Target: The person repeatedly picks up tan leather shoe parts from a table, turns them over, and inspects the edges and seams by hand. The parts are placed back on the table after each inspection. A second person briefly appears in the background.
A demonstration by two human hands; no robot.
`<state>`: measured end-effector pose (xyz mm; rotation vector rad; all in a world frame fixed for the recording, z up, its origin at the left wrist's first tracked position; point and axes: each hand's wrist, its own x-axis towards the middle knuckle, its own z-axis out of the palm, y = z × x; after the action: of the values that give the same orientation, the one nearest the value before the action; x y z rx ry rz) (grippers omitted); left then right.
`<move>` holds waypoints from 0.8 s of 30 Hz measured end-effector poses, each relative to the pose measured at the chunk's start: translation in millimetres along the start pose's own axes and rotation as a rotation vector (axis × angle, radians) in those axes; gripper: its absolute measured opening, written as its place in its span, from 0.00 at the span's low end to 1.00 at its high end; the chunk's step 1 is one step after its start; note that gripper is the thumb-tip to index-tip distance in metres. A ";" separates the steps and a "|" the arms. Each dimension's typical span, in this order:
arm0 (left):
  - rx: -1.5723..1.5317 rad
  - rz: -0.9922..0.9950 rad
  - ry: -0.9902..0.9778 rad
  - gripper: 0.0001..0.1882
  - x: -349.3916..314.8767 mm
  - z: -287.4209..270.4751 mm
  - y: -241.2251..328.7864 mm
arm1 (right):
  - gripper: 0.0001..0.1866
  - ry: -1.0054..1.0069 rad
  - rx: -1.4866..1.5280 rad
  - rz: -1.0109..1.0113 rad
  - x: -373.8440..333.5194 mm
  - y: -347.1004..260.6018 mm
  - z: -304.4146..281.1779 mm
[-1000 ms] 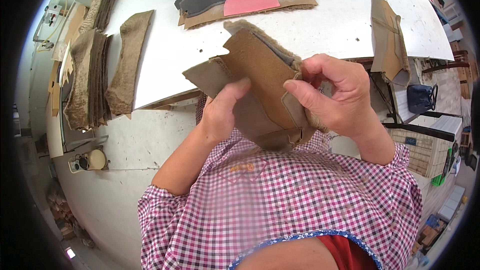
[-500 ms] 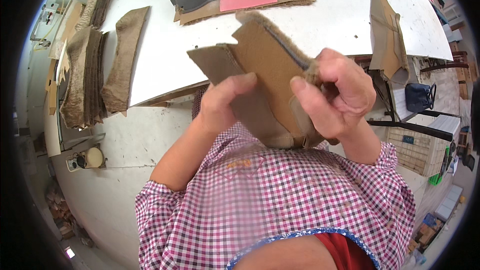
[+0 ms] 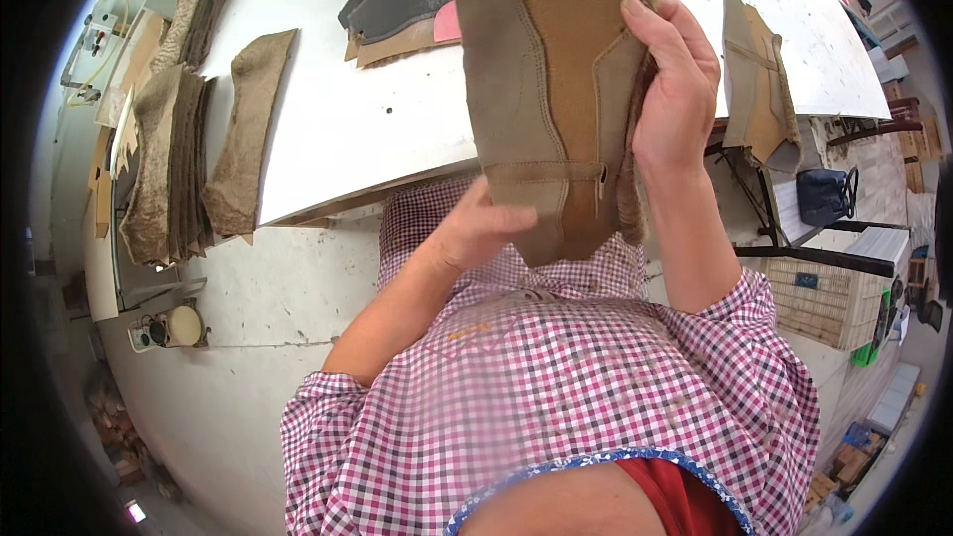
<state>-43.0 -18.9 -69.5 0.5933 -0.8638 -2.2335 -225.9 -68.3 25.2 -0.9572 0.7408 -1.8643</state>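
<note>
Upright before my chest is a stitched fabric panel [image 3: 561, 69], olive-brown with a tan middle section, raised seams, a cross strap near its lower end and a fuzzy right edge. My right hand [image 3: 680, 99] clasps that edge, thumb on the front face. At the lower left corner, my left hand [image 3: 481, 228] lays a slightly blurred thumb across the front, its other fingers hidden behind the panel. Beyond, a stack of tan and dark grey fabric pieces [image 3: 402, 10] lies on the white table [image 3: 338, 119], partly covered by the panel; a pink rounded piece [image 3: 447, 24] shows on it.
Brown plush pieces stand in a stack [image 3: 164, 169] at the left, beside a single plush piece [image 3: 248, 129]. A similar stitched panel [image 3: 759, 74] hangs over the table's right edge. Further right are a dark blue bag [image 3: 827, 197] and a plastic crate [image 3: 824, 300].
The panel has been opened out and raised, its stitched front with the strap now showing. My right hand has moved up with it; my left hand has shifted down to its lower corner.
</note>
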 end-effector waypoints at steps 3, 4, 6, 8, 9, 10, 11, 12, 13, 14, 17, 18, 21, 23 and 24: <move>-0.047 -0.063 -0.160 0.39 -1.7 -2.5 -18.7 | 0.05 -0.022 -0.025 0.019 12.9 1.7 -7.1; -0.053 -0.079 -0.213 0.39 -2.7 -2.6 -22.6 | 0.06 0.010 -0.019 -0.029 19.7 5.3 -7.2; -0.003 -0.155 -0.259 0.38 -9.9 -2.6 -22.2 | 0.07 0.017 -0.058 -0.021 29.4 20.5 -16.9; -0.012 -0.226 -0.217 0.43 -18.4 9.3 -16.7 | 0.10 0.074 -0.083 0.017 29.1 24.2 -13.6; 0.042 -0.219 -0.201 0.42 -21.3 14.0 -16.1 | 0.10 0.095 -0.093 0.020 30.8 26.8 -16.3; 0.093 -0.211 -0.186 0.42 -23.1 17.5 -17.5 | 0.10 0.114 -0.105 0.024 32.9 31.7 -21.0; 0.145 -0.204 -0.173 0.42 -23.6 21.1 -16.8 | 0.10 0.135 -0.118 0.027 33.7 34.8 -25.1; 0.221 -0.169 -0.171 0.39 -23.6 26.4 -12.6 | 0.10 0.109 -0.129 0.035 32.2 36.8 -28.4; 0.211 -0.186 -0.126 0.38 -25.2 32.5 -6.9 | 0.11 0.104 -0.167 0.054 31.6 34.2 -27.3; 0.200 -0.203 -0.081 0.37 -27.1 38.3 -0.2 | 0.12 0.099 -0.205 0.074 31.6 29.3 -25.4; 0.129 -0.164 0.020 0.35 -29.9 42.7 8.1 | 0.31 -0.081 -0.396 0.154 23.8 11.6 -36.2; 0.099 -0.134 0.049 0.35 -29.6 42.0 9.4 | 0.33 -0.100 -0.415 0.210 18.2 9.7 -42.7; 0.088 -0.006 0.027 0.35 -27.8 41.2 18.9 | 0.37 -0.143 -0.316 0.495 -11.8 28.6 -74.0; 0.018 0.040 0.040 0.35 -27.3 38.0 21.1 | 0.34 -0.112 -0.194 1.002 -43.1 4.9 -54.6; -0.016 0.050 0.037 0.35 -25.2 38.0 22.7 | 0.32 -0.140 -0.218 0.928 -55.9 7.9 -60.3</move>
<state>-39.5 2.1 -23.2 0.5971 -0.8332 -2.1758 -256.2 -15.1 -30.2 -0.6796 1.0789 -0.9126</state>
